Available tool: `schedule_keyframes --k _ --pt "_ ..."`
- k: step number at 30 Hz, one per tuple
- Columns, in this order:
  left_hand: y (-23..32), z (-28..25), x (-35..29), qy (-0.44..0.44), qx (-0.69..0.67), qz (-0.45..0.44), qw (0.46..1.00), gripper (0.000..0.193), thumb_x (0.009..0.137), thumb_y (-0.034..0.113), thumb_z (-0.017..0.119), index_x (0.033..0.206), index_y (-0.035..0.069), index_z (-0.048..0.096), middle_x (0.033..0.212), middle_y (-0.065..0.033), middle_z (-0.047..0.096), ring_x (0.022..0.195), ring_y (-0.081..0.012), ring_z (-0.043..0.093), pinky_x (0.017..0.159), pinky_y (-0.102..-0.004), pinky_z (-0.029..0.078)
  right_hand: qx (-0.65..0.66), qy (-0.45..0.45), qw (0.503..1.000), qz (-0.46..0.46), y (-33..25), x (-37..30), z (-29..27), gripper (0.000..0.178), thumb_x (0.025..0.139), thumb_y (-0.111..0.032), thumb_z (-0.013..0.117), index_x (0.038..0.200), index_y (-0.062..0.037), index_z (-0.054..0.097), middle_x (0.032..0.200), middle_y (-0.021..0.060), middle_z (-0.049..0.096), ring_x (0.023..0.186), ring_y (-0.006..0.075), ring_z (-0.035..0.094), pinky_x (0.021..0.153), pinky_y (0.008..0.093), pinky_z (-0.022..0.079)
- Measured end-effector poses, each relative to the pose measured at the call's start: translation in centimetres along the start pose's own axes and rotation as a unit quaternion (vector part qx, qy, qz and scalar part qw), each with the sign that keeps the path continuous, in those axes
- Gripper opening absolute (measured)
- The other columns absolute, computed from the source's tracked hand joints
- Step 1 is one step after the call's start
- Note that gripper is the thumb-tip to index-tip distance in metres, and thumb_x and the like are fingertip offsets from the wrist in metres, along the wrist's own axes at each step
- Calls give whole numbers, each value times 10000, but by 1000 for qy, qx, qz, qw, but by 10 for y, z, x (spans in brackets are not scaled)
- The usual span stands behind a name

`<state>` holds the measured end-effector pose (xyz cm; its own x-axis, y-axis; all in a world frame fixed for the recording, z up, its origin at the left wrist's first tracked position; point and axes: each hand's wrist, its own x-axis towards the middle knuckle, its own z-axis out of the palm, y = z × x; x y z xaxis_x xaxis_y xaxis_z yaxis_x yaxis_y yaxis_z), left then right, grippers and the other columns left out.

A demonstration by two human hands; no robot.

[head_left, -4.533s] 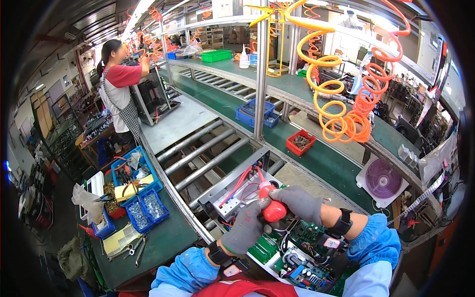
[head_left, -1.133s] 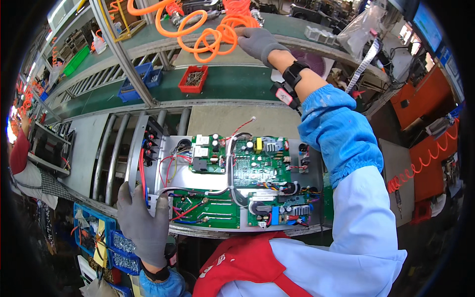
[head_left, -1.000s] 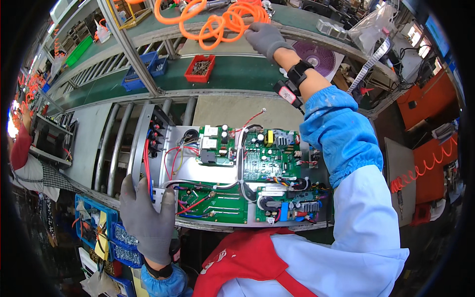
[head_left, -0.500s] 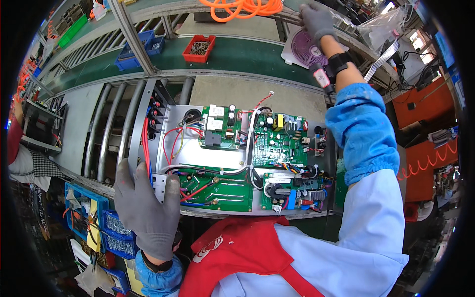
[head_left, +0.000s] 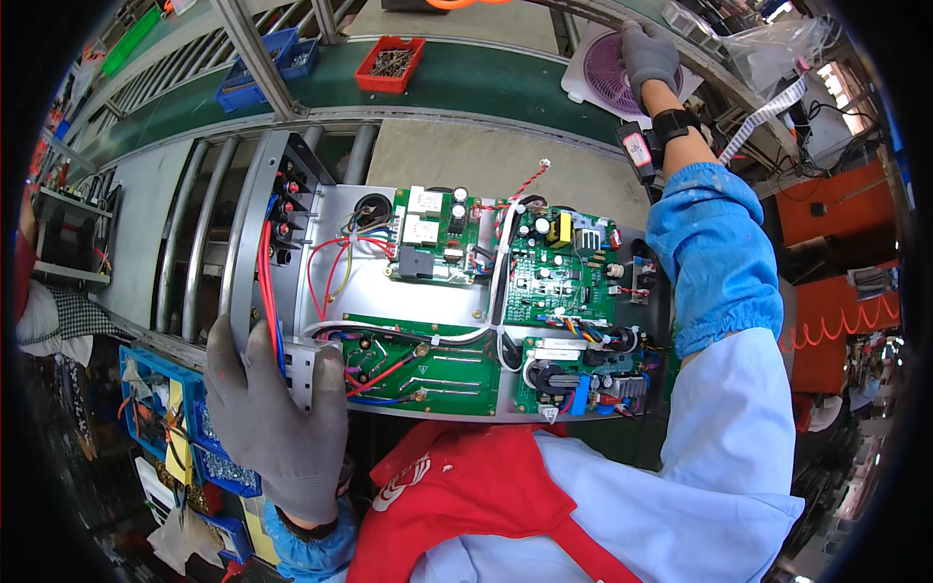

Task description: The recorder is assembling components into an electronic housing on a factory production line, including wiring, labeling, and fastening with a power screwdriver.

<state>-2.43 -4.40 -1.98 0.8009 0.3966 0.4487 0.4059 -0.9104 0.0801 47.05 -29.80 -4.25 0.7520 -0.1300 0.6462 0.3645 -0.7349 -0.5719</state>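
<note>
A metal chassis (head_left: 358, 292) with several green circuit boards (head_left: 556, 282) and coloured wires lies across the rollers in front of me. My left hand (head_left: 277, 408), in a grey glove, grips its near left corner. The thumb presses the small metal bracket (head_left: 300, 377) from the right, and the fingers reach along the left side by the red and blue wires (head_left: 264, 277). Far to the right, my gloved right hand (head_left: 649, 60) is raised over a purple and white fan (head_left: 610, 74). Its fingers look curled, and their tips are hidden, as is anything inside them.
A red bin of small metal parts (head_left: 390, 64) and blue bins (head_left: 256, 78) stand on the green far conveyor. A metal post (head_left: 255, 60) rises at the far left. Blue trays of screws (head_left: 229, 471) sit near my left forearm. A person's sleeve shows at the left edge.
My view has shifted, so the red bin and orange hose sit higher in it. My right hand has come nearer, away from the hose. My left hand stays at the chassis corner.
</note>
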Motion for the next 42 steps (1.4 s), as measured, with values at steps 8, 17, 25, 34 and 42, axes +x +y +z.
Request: schedule_keyframes --k 8,17,25,34,42 --pt "0 -2 1 -1 -9 1 1000 536 782 363 709 1165 16 568 1266 -265 495 1079 -433 554 841 -479 469 165 -36 980 108 -21 -25 19 370 840 -313 561 1016 -19 702 815 190 698 673 265 687 672 362 535" --pt "2 -4 0 23 -13 -4 1000 502 751 264 725 1142 -11 577 1244 -267 528 1117 -432 546 917 -462 446 114 -9 984 136 -10 -50 8 267 892 -235 567 965 5 662 688 84 639 521 154 604 468 295 485" --pt "1 -7 -3 24 -26 -6 999 517 751 279 722 1152 -18 585 1263 -283 520 1138 -440 528 925 -483 435 390 -81 889 225 -68 -28 -19 298 917 -265 568 970 19 645 767 125 667 620 202 643 559 330 522" --pt "-3 -8 -5 29 -39 3 999 507 766 312 714 1134 -16 597 1239 -281 525 1098 -434 540 889 -492 445 491 -211 826 178 -138 10 -111 233 919 -240 531 714 -129 543 603 9 525 492 127 481 448 253 392" --pt "-3 -8 20 -63 -24 -30 997 585 799 481 661 1033 -54 628 1272 -309 511 1090 -438 561 901 -487 457 379 -513 759 128 -207 -114 -102 389 903 -383 638 1004 -8 607 828 75 605 732 193 626 735 318 555"
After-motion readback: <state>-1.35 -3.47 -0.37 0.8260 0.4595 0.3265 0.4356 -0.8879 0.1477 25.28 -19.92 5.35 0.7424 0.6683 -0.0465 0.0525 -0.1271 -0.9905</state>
